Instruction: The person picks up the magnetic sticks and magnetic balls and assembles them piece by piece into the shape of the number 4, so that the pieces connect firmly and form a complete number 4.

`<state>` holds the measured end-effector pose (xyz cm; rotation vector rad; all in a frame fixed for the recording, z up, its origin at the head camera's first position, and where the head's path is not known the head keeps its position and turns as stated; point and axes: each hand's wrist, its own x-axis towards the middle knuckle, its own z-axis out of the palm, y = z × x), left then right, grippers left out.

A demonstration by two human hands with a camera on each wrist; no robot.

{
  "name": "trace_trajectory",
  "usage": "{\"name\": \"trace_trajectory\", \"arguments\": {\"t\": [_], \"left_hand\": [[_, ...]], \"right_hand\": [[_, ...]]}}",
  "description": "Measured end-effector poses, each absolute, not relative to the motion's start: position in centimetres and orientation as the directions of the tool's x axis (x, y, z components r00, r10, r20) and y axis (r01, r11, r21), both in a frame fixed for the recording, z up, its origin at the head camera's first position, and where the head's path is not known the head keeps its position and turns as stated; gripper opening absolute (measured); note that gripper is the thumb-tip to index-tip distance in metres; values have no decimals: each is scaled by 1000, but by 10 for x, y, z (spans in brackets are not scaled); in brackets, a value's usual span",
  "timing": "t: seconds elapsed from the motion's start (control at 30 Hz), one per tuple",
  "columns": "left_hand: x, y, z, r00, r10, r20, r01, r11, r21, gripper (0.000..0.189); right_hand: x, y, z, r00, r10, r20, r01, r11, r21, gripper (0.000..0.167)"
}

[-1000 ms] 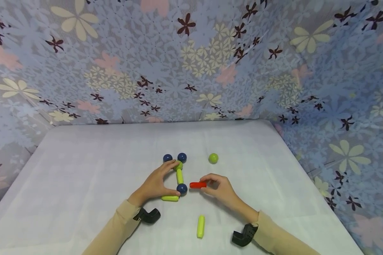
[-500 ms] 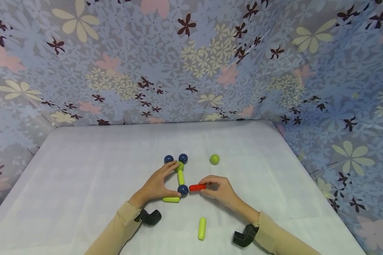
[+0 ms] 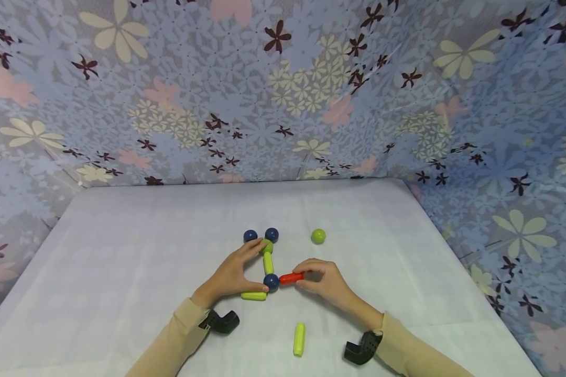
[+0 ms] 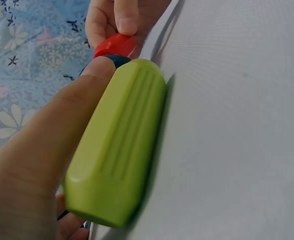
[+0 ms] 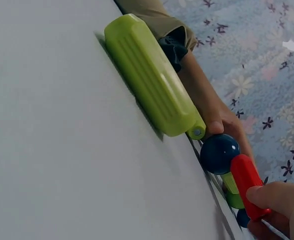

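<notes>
My left hand [image 3: 233,273] spans a joined toy piece, with its thumb on the blue ball [image 3: 271,283] and its fingertips on the green ball [image 3: 267,246]. Between those balls runs a yellow-green rod [image 3: 268,263]. My right hand [image 3: 327,280] pinches a red rod [image 3: 290,278] by its right end. In the right wrist view the red rod [image 5: 247,182] meets the blue ball [image 5: 220,154] at its free end. Another yellow-green rod [image 3: 253,296] lies just below the left thumb and looms large in the left wrist view.
Two blue balls, one left [image 3: 250,236] and one right [image 3: 272,234], sit beyond the left fingertips. A loose green ball [image 3: 318,236] stands farther right. Nearer the front, a yellow-green rod [image 3: 299,339] lies on the white tabletop [image 3: 170,220]. Flowered cloth [image 3: 245,104] rises behind.
The red rod has come leftward and its free end has gone from a small gap to contact with the blue ball. The left hand keeps its hold; the view has shifted slightly.
</notes>
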<state>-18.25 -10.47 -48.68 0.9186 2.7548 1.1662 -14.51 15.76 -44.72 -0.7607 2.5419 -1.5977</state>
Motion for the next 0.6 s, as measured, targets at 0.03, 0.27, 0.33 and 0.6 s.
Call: {"name": "trace_trajectory", "arguments": {"t": [0.03, 0.27, 0.33, 0.6], "left_hand": [[-183, -105, -488, -828, 522, 208, 513, 552, 657, 101], [-184, -104, -491, -816, 534, 222, 532, 542, 650, 102], [-186, -104, -488, -814, 535, 228, 536, 539, 650, 102], [-188, -105, -487, -816, 536, 216, 525, 532, 664, 103]], "right_hand": [[-145, 158, -447, -877, -428, 218, -382, 348, -856, 23], [-144, 158, -446, -886, -427, 180, -346, 351, -870, 22], [-147, 157, -443, -888, -425, 175, -339, 350, -873, 22], [-151, 155, -443, -894, -424, 147, -304, 331, -893, 23]]}}
